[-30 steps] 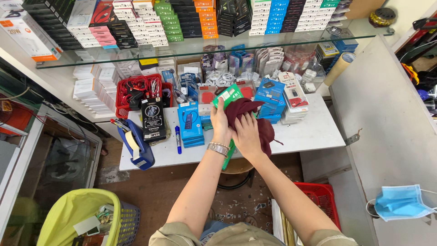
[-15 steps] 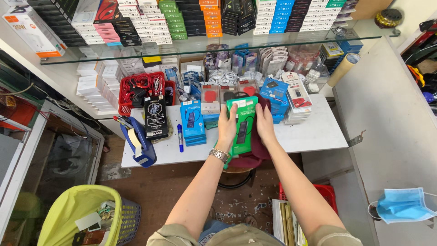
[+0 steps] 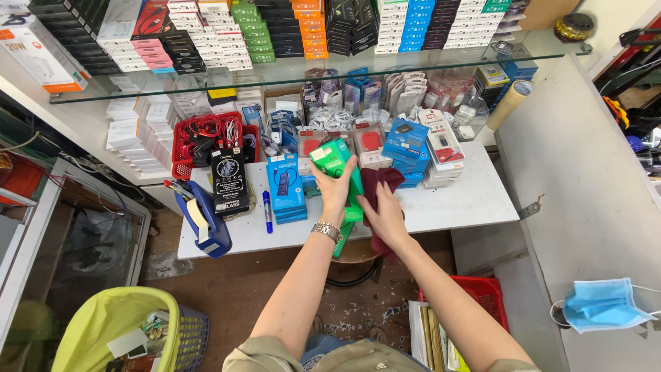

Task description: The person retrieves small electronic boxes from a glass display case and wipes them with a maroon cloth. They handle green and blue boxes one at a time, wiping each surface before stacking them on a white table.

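My left hand (image 3: 337, 191) grips a long green box (image 3: 333, 160) and holds it tilted above the white table (image 3: 468, 200). A metal watch sits on that wrist. My right hand (image 3: 384, 215) presses a dark maroon cloth (image 3: 377, 180) against the side of the green box. The cloth hangs down below my palm. Both hands are over the table's front edge, just in front of stacks of blue boxes (image 3: 286, 187) and red-and-white packets (image 3: 441, 148).
A blue tape dispenser (image 3: 205, 219), a black flat package (image 3: 230, 182), a blue marker (image 3: 266, 210) and a red basket of cables (image 3: 206, 141) lie left. A glass shelf (image 3: 289, 69) carries rows of small boxes. A yellow-lined bin (image 3: 124, 331), red crate (image 3: 482, 296) and blue face mask (image 3: 602, 306) are nearby.
The green box was under the cloth, then held upright in both hands. Now it tilts left in my left hand, and my right hand has dropped to its side with the cloth.
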